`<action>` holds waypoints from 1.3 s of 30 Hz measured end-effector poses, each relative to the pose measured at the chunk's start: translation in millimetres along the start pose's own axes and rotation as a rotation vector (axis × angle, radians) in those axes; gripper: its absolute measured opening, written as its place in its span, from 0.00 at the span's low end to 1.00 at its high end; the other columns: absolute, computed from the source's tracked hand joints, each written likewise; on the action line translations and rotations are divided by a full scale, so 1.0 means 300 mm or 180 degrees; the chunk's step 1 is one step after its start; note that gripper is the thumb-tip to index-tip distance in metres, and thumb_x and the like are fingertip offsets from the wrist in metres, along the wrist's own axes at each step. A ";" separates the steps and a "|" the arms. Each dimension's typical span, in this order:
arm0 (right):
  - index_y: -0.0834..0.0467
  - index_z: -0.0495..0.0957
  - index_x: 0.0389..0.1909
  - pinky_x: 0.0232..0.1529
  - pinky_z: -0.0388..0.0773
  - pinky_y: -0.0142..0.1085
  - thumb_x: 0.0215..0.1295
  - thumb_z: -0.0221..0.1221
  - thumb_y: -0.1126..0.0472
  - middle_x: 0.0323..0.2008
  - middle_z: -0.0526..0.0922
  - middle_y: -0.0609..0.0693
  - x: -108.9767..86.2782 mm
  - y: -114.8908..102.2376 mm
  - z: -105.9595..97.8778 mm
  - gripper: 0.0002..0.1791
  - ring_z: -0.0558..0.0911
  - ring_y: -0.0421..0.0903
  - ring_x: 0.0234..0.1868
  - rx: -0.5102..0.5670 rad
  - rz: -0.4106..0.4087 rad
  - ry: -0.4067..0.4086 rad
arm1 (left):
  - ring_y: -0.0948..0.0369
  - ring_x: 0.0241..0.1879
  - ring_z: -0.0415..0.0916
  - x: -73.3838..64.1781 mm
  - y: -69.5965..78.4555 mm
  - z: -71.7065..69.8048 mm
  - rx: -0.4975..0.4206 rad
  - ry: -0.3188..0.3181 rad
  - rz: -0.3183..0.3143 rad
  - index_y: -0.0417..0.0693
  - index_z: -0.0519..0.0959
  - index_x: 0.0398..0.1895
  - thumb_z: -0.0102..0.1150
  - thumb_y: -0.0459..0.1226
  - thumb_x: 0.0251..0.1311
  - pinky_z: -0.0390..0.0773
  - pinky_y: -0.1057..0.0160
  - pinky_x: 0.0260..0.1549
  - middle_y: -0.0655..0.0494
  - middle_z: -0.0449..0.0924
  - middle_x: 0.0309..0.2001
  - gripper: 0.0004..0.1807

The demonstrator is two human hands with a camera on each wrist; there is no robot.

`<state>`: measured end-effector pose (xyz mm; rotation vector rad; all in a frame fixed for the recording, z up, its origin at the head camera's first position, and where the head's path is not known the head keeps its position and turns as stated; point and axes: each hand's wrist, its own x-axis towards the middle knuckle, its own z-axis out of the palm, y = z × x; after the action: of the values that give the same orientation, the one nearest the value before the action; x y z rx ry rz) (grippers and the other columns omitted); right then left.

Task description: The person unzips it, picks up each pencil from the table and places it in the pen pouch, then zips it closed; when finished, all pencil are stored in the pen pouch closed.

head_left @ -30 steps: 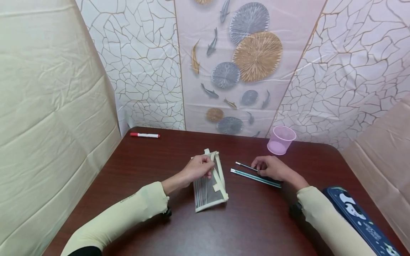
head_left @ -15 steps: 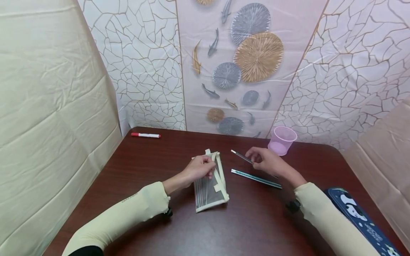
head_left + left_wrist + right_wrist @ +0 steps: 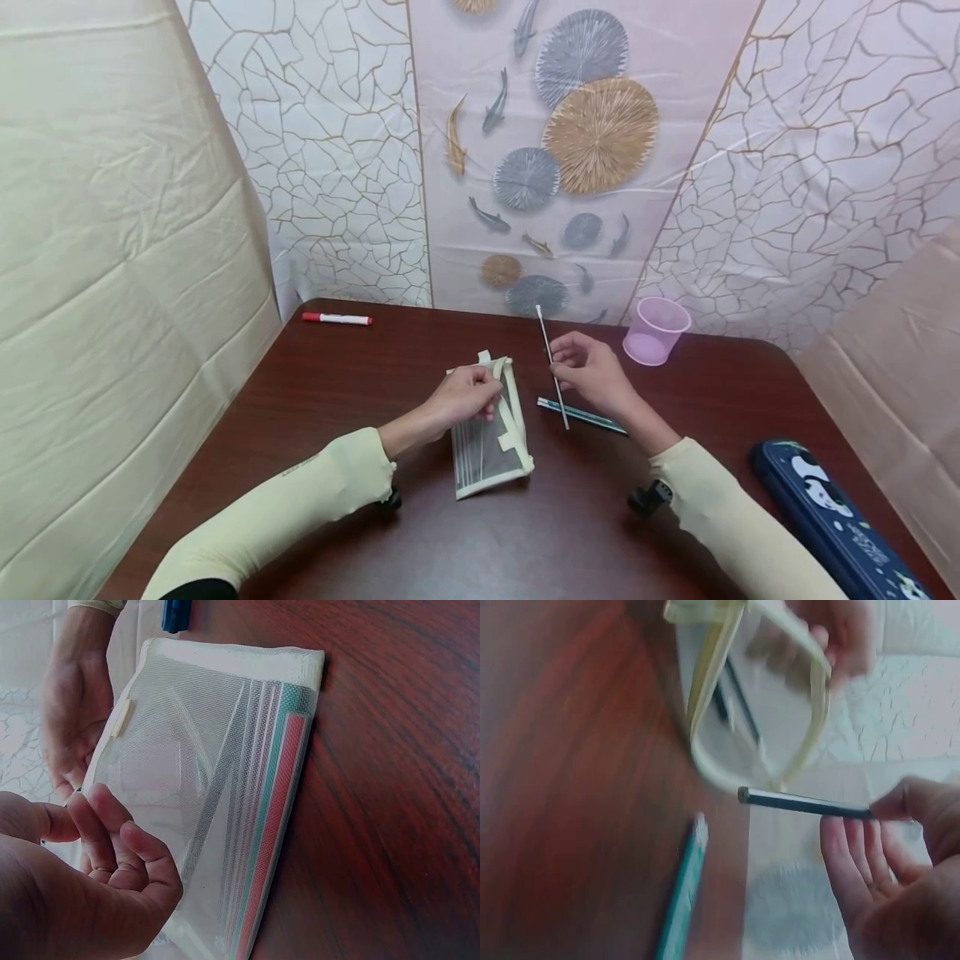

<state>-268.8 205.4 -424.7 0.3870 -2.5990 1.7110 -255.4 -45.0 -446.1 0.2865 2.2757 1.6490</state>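
My left hand (image 3: 465, 393) pinches the edge of a pale-trimmed mesh pencil pouch (image 3: 480, 458) lying on the table. In the right wrist view the pouch's mouth (image 3: 705, 697) gapes, with dark pencils inside. Through the mesh, the left wrist view shows several long items, among them a red one (image 3: 287, 772) at the edge. My right hand (image 3: 592, 371) pinches a dark pencil (image 3: 802, 803) between thumb and fingers, close to the right of the pouch. Teal pencils (image 3: 588, 418) lie on the table under that hand, partly hidden by the wrist.
A pink cup (image 3: 656, 333) stands at the back right. A navy pencil case (image 3: 832, 517) with a panda print lies at the right edge. At the back left lies a red-and-white marker (image 3: 337, 318). Patterned cloth (image 3: 345, 167) hangs behind the table (image 3: 360, 367).
My right hand has lifted the pencil off the table, carried it left towards the pouch and swung it nearly upright in the head view. My left hand stays on the pouch.
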 end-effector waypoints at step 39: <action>0.66 0.70 0.52 0.40 0.86 0.39 0.72 0.54 0.69 0.41 0.83 0.54 -0.049 0.022 0.229 0.11 0.85 0.43 0.38 0.0750 0.1230 -0.0846 | 0.64 0.24 0.80 0.006 0.003 0.012 0.0037 -0.0003 -0.0022 0.47 0.79 0.32 0.53 0.38 0.66 0.79 0.64 0.30 0.59 0.78 0.21 0.08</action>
<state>-246.9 148.7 -460.7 0.1213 -2.8069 2.2426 -255.7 -40.8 -446.5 0.2817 2.2837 1.6325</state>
